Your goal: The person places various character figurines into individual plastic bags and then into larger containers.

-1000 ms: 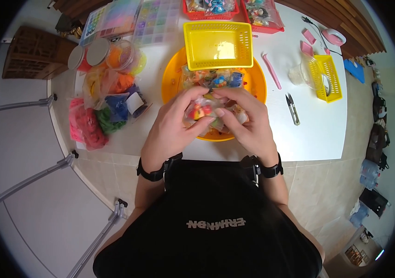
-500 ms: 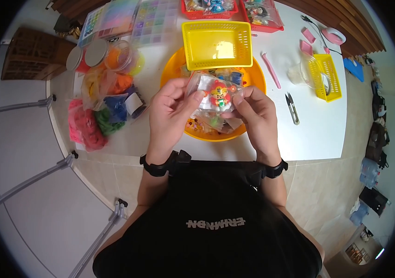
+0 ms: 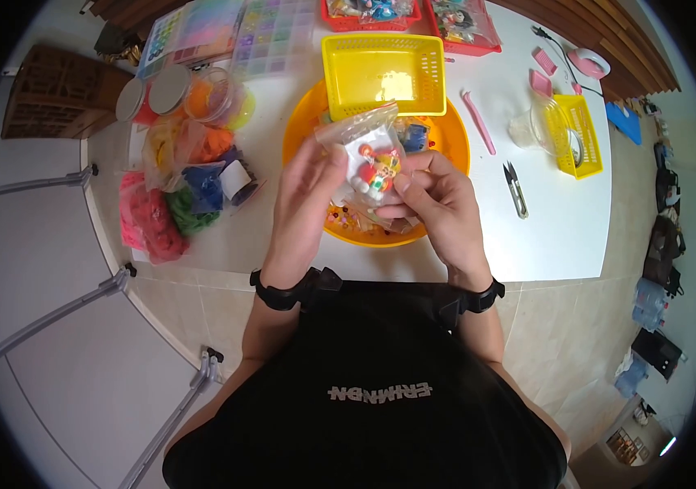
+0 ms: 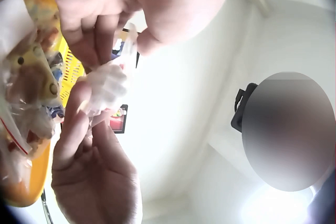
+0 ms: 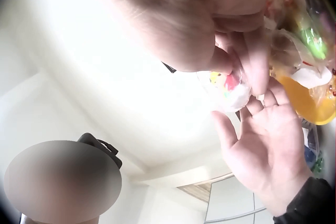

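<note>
In the head view, a clear zip bag with a red and yellow cartoon charm and a white piece inside is held tilted above a round orange tray. My right hand pinches its lower right side between thumb and fingers. At the bag's left side is my left hand, its thumb raised and its fingers partly behind the bag. The right wrist view shows the left palm spread, fingers extended, fingertips right by the bag. Beneath, more bagged pieces and small beads lie in the tray.
An upright yellow basket stands at the tray's back. Bags of coloured material and lidded jars are on the left. Thread snips, pink tweezers and another yellow basket lie right. Red baskets sit behind.
The bag was turned toward the camera, then tilted and shifted slightly up. Both hands held its sides half a second ago; the left thumb has since come off it.
</note>
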Demonstrator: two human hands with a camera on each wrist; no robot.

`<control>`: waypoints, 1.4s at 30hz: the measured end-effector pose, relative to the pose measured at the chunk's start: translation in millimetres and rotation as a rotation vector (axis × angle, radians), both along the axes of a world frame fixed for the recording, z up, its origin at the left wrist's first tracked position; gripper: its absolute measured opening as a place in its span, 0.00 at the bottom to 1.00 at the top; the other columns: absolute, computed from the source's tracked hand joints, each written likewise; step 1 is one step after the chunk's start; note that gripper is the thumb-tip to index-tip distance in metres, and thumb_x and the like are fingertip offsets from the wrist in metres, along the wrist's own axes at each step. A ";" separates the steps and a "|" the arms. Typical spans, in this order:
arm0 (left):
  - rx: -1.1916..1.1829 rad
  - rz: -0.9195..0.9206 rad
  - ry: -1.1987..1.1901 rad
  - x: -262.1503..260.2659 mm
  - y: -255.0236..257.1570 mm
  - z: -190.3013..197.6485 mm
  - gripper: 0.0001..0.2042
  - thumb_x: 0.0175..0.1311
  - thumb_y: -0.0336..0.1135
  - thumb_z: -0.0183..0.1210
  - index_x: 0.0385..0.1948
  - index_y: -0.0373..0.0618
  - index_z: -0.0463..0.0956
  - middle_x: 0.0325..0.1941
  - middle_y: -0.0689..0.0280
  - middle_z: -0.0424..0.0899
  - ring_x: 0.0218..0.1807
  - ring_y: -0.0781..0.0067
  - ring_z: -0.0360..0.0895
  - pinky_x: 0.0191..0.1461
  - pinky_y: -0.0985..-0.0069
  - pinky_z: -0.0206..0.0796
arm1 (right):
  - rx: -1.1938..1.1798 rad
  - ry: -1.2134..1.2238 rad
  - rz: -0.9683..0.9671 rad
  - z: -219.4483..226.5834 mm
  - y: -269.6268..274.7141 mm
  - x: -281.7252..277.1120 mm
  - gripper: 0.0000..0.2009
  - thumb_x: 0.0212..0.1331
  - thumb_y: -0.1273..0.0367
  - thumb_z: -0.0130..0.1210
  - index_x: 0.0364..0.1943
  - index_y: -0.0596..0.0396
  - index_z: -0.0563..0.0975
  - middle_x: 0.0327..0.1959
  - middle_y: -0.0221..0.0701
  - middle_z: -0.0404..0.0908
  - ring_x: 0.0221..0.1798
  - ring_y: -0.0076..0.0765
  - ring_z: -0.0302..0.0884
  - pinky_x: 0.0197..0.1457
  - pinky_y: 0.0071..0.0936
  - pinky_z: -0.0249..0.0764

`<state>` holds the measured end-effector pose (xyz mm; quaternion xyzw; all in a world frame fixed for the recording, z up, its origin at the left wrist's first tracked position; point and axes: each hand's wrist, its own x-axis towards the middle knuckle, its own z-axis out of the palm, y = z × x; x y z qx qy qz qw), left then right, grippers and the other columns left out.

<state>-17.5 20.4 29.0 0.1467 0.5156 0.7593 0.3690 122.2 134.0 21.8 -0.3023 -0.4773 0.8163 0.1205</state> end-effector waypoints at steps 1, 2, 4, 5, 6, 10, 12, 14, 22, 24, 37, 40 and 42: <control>-0.044 -0.055 0.032 2.6 -1.8 -2.1 0.15 0.79 0.40 0.56 0.53 0.37 0.79 0.46 0.67 0.86 0.48 0.85 0.80 0.53 0.83 0.71 | -0.001 -0.003 -0.016 -0.6 -1.7 -0.7 0.09 0.73 0.74 0.55 0.52 0.60 0.74 0.40 0.31 0.86 0.41 0.22 0.86 0.41 0.17 0.82; -0.087 -0.108 0.064 4.6 -4.2 -6.2 0.16 0.79 0.41 0.55 0.53 0.37 0.79 0.46 0.68 0.86 0.48 0.86 0.79 0.53 0.83 0.71 | -0.002 -0.004 -0.030 -1.4 -2.9 -1.3 0.08 0.73 0.73 0.55 0.52 0.60 0.74 0.39 0.31 0.86 0.41 0.21 0.86 0.41 0.16 0.82; -0.139 -0.180 0.117 4.2 -7.2 -12.4 0.16 0.80 0.42 0.54 0.53 0.37 0.80 0.44 0.69 0.86 0.46 0.87 0.78 0.51 0.83 0.71 | 0.101 0.000 0.015 -4.0 -4.9 -1.2 0.08 0.73 0.72 0.56 0.50 0.61 0.75 0.38 0.29 0.85 0.38 0.20 0.84 0.39 0.16 0.80; -0.148 -0.200 0.136 2.2 -9.2 -14.4 0.16 0.80 0.42 0.53 0.52 0.36 0.80 0.43 0.70 0.85 0.45 0.87 0.78 0.49 0.83 0.71 | 0.153 0.001 0.038 -4.5 -5.4 -1.2 0.08 0.73 0.71 0.56 0.50 0.61 0.75 0.38 0.29 0.85 0.36 0.19 0.84 0.39 0.16 0.79; -0.158 -0.218 0.155 0.5 -11.0 -16.0 0.17 0.80 0.42 0.53 0.52 0.36 0.80 0.42 0.71 0.85 0.44 0.88 0.77 0.48 0.83 0.71 | 0.195 -0.038 0.056 -3.7 -4.1 -0.4 0.08 0.73 0.71 0.57 0.49 0.61 0.76 0.37 0.28 0.85 0.35 0.18 0.82 0.39 0.16 0.78; -0.209 -0.244 0.162 -4.0 -15.0 -17.2 0.16 0.79 0.40 0.54 0.50 0.34 0.81 0.37 0.72 0.84 0.38 0.89 0.74 0.40 0.83 0.69 | 0.350 -0.089 -0.038 6.2 4.5 0.9 0.08 0.70 0.71 0.60 0.47 0.61 0.78 0.37 0.27 0.83 0.36 0.18 0.79 0.41 0.17 0.75; -0.193 -0.264 0.122 -2.4 -13.9 -12.7 0.15 0.79 0.38 0.55 0.49 0.33 0.81 0.35 0.72 0.84 0.35 0.90 0.73 0.37 0.83 0.67 | 0.535 -0.035 -0.111 12.1 9.1 -0.5 0.09 0.67 0.73 0.61 0.48 0.61 0.79 0.38 0.28 0.83 0.39 0.21 0.79 0.43 0.20 0.75; -0.214 -0.315 0.228 -1.9 -17.1 -11.6 0.14 0.78 0.37 0.56 0.50 0.34 0.81 0.36 0.71 0.84 0.35 0.89 0.74 0.38 0.83 0.68 | 0.837 0.053 -0.123 17.1 15.7 -3.4 0.11 0.64 0.74 0.63 0.49 0.60 0.80 0.41 0.30 0.84 0.42 0.24 0.79 0.46 0.23 0.75; -0.188 -0.422 0.288 0.2 -16.9 -11.5 0.13 0.75 0.35 0.59 0.50 0.35 0.80 0.39 0.68 0.86 0.40 0.84 0.81 0.43 0.81 0.74 | 1.212 0.147 0.086 36.2 22.8 -12.5 0.08 0.56 0.77 0.65 0.41 0.58 0.83 0.47 0.36 0.83 0.51 0.43 0.80 0.58 0.34 0.74; -0.211 -0.475 0.254 -2.8 -17.6 -11.6 0.14 0.75 0.35 0.58 0.53 0.35 0.78 0.42 0.66 0.86 0.42 0.81 0.83 0.45 0.80 0.75 | 1.179 0.126 0.089 32.7 22.4 -12.5 0.07 0.56 0.77 0.65 0.39 0.58 0.83 0.48 0.36 0.83 0.52 0.42 0.79 0.58 0.34 0.74; -0.090 -0.592 -0.121 -7.1 -19.0 1.3 0.22 0.73 0.34 0.61 0.63 0.33 0.69 0.55 0.54 0.84 0.55 0.60 0.86 0.59 0.67 0.80 | 0.905 0.179 0.126 36.3 36.7 2.5 0.07 0.64 0.71 0.61 0.38 0.62 0.82 0.46 0.41 0.85 0.51 0.43 0.79 0.57 0.35 0.73; -0.118 -0.609 -0.130 -8.7 -21.1 -0.3 0.22 0.73 0.31 0.61 0.63 0.33 0.67 0.55 0.53 0.84 0.55 0.60 0.86 0.59 0.67 0.80 | 1.071 0.196 0.265 35.8 49.2 5.3 0.10 0.65 0.69 0.60 0.40 0.64 0.82 0.46 0.43 0.85 0.52 0.47 0.79 0.58 0.37 0.73; -0.122 -0.625 -0.169 -10.0 -21.0 0.6 0.22 0.72 0.25 0.60 0.63 0.32 0.63 0.55 0.51 0.82 0.55 0.59 0.86 0.58 0.66 0.81 | 1.124 0.178 0.341 33.8 51.6 5.9 0.11 0.66 0.68 0.60 0.42 0.65 0.82 0.44 0.44 0.85 0.52 0.49 0.79 0.59 0.38 0.73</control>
